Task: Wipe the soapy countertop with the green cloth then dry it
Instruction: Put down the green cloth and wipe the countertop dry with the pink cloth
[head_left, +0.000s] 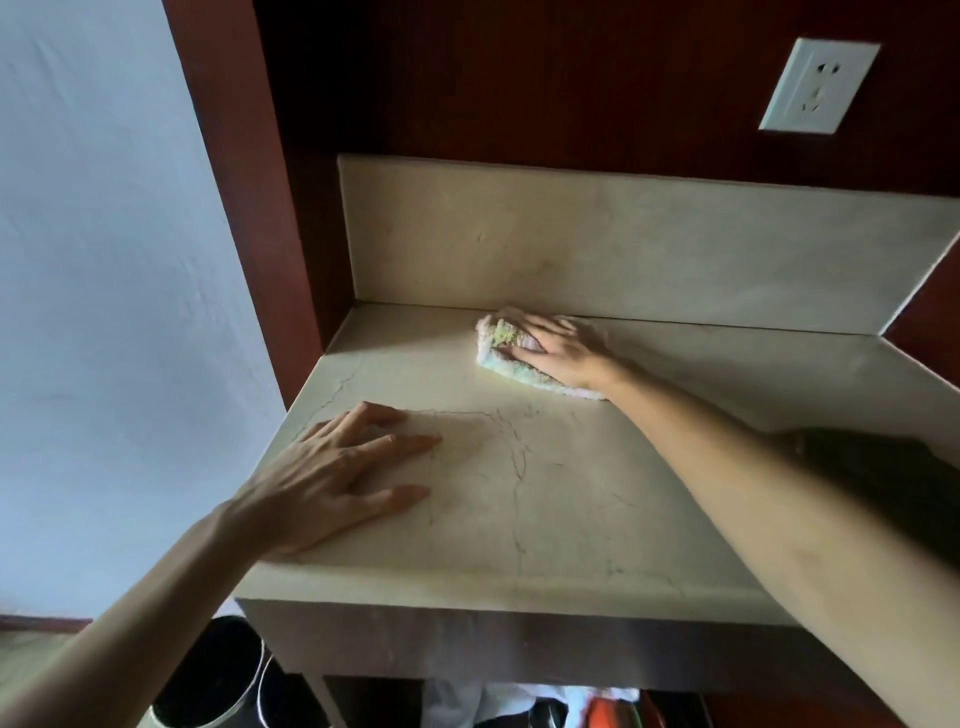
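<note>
Nothing readable is showing anywhere: no words, labels, brands or numbers.

A white wall socket (818, 85) sits on the dark red-brown wood panel (519, 78) at upper right. Left is a pale wall (104, 260). Below the counter — a dark round bin (208, 675) and blurred orange and white items (597, 706).
</note>
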